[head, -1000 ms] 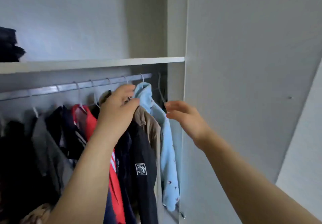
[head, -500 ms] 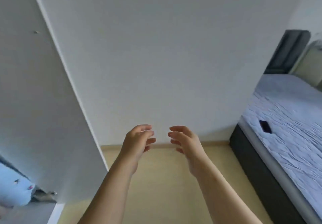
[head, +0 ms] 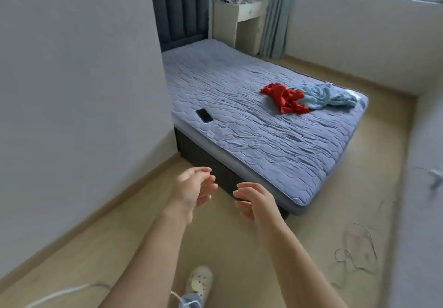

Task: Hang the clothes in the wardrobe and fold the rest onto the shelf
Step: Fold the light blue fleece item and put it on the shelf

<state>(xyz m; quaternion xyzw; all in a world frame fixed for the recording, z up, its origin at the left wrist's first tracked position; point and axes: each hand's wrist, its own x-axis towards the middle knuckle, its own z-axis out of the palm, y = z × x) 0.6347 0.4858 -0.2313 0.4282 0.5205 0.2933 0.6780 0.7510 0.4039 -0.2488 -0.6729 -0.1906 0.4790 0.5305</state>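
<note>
A crumpled red garment [head: 285,98] and a crumpled light blue garment [head: 328,95] lie side by side, touching, near the far right corner of the bed [head: 251,140]. My left hand [head: 191,191] and my right hand [head: 257,202] hover over the floor in front of the bed's near corner, palms facing each other, fingers loosely curled, holding nothing. The wardrobe is out of view.
A black phone [head: 204,115] lies near the bed's left edge. Wire hangers [head: 357,250] lie on the floor at right. A white wall [head: 79,92] is at left, a desk [head: 239,20] and a curtain [head: 275,15] beyond the headboard. My shoe [head: 199,283] shows below.
The view has swung right from the wardrobe rail past a wall to the bed. Both hands left the hanging clothes and dropped, empty, in front of me.
</note>
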